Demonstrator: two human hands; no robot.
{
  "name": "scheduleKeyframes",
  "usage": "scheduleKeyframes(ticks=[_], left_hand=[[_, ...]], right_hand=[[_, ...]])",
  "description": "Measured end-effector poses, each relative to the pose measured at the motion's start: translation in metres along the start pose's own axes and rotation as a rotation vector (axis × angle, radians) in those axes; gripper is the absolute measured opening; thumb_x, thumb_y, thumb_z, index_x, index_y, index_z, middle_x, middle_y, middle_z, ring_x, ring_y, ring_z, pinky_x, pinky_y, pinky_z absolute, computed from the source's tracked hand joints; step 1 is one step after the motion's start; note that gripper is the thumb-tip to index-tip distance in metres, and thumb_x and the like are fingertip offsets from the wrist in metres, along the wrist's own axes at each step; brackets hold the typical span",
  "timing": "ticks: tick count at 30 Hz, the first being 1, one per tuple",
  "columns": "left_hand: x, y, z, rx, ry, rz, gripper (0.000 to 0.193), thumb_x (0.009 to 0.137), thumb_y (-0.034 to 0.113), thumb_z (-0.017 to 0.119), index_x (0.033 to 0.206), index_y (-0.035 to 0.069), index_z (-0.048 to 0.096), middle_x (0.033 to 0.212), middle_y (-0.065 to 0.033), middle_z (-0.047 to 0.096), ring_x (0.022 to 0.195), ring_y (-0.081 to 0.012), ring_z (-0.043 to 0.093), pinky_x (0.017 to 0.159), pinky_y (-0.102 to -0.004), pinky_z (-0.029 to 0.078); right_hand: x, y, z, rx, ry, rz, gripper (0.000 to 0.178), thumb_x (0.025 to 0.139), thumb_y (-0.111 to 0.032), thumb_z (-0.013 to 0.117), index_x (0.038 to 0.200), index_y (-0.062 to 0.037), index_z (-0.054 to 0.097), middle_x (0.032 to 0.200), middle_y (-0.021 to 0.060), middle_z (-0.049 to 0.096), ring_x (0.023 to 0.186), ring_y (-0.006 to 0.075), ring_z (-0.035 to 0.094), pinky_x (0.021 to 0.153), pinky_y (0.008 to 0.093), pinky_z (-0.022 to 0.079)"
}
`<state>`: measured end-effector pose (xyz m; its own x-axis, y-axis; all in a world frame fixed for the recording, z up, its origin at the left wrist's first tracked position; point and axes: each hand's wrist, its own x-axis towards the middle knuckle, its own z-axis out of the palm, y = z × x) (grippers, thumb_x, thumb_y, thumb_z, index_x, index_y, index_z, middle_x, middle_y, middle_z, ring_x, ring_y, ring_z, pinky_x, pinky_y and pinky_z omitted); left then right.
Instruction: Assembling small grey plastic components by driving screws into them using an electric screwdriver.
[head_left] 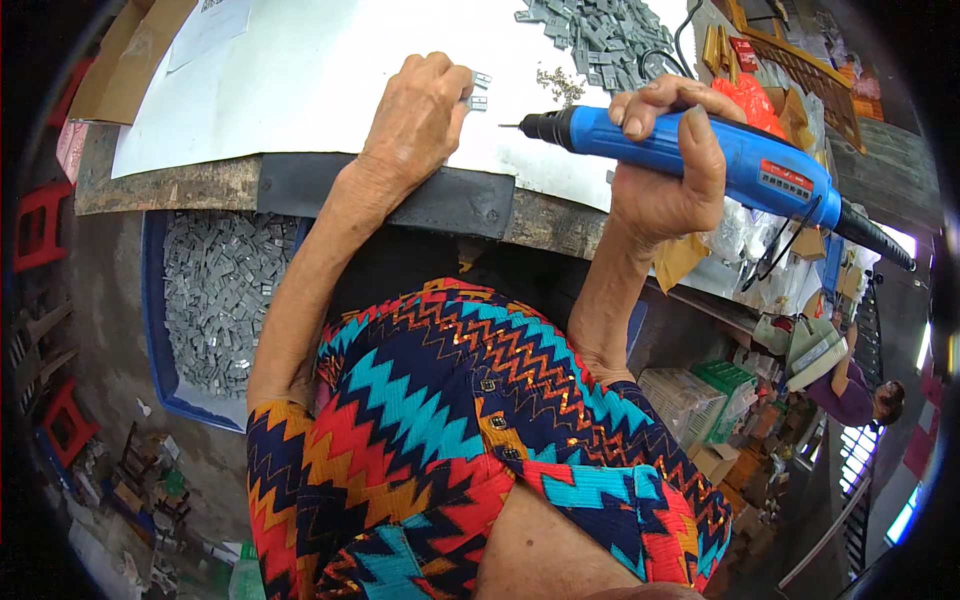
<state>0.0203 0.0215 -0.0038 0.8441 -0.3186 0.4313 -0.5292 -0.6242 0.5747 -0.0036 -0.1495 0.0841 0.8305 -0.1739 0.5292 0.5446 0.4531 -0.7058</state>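
Observation:
My right hand (668,180) grips a blue electric screwdriver (740,170), its thin bit pointing left above the white tabletop. My left hand (420,112) rests on the white surface with fingers curled under. Just right of its fingertips lie small grey plastic pieces (479,103); whatever the fingers hold is hidden beneath the hand. The bit's tip is apart from these pieces. Beyond the screwdriver's nose sits a small heap of screws (561,85). Farther back spreads a big pile of similar grey pieces (605,40).
Below the table at left, a blue bin (155,300) holds many grey pieces. A cardboard box (128,60) stands at the table's far left. Plastic bags, a red bag (750,100) and a black cable crowd the right. Another person (850,395) is at far right.

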Motion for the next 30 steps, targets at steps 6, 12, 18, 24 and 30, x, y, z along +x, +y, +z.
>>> scheduleKeyframes(ticks=[6,12,18,24,30], left_hand=[[-0.004,0.006,0.001,-0.093,0.007,-0.003,0.011,0.072,0.0,0.056,0.083,-0.002,0.055,0.083,-0.013,0.053,0.082,-0.0267,0.051,0.073,-0.035,0.043],[-0.007,0.004,0.003,-0.117,0.014,-0.023,0.01,0.072,0.001,0.056,0.081,-0.003,0.056,0.081,-0.0134,0.054,0.079,-0.0269,0.053,0.072,-0.0353,0.044],[-0.007,0.004,0.006,-0.117,0.036,-0.02,0.009,0.072,0.0,0.056,0.08,-0.003,0.056,0.08,-0.0131,0.054,0.079,-0.0277,0.053,0.072,-0.0358,0.044],[-0.007,0.004,0.007,-0.119,0.043,-0.03,0.008,0.072,-0.001,0.056,0.08,-0.003,0.055,0.08,-0.0131,0.054,0.08,-0.0284,0.054,0.073,-0.0366,0.044],[-0.007,0.004,0.008,-0.098,0.045,-0.019,0.009,0.07,-0.002,0.056,0.08,-0.002,0.055,0.081,-0.0136,0.054,0.081,-0.029,0.053,0.073,-0.037,0.044]], right_hand=[[0.012,0.01,0.011,-0.082,-0.039,-0.008,0.017,0.072,0.0,0.053,0.088,0.005,0.052,0.07,0.0165,0.057,0.054,0.0183,0.056,0.056,0.0317,0.048],[0.017,0.02,0.014,-0.158,-0.189,0.053,0.019,0.075,-0.005,0.049,0.092,0.0041,0.05,0.076,0.0202,0.055,0.059,0.0206,0.052,0.061,0.0381,0.044],[0.023,0.03,0.021,-0.193,-0.255,0.056,0.016,0.075,-0.003,0.05,0.089,0.0057,0.051,0.073,0.019,0.056,0.058,0.0197,0.053,0.06,0.0361,0.044],[0.02,0.037,0.028,-0.232,-0.268,0.007,0.015,0.073,-0.001,0.051,0.086,0.0062,0.053,0.072,0.0191,0.058,0.056,0.02,0.055,0.056,0.034,0.047],[0.022,0.039,0.028,-0.292,-0.295,-0.048,0.012,0.072,0.0,0.052,0.081,0.0062,0.055,0.068,0.0179,0.058,0.053,0.0193,0.055,0.054,0.0337,0.048]])
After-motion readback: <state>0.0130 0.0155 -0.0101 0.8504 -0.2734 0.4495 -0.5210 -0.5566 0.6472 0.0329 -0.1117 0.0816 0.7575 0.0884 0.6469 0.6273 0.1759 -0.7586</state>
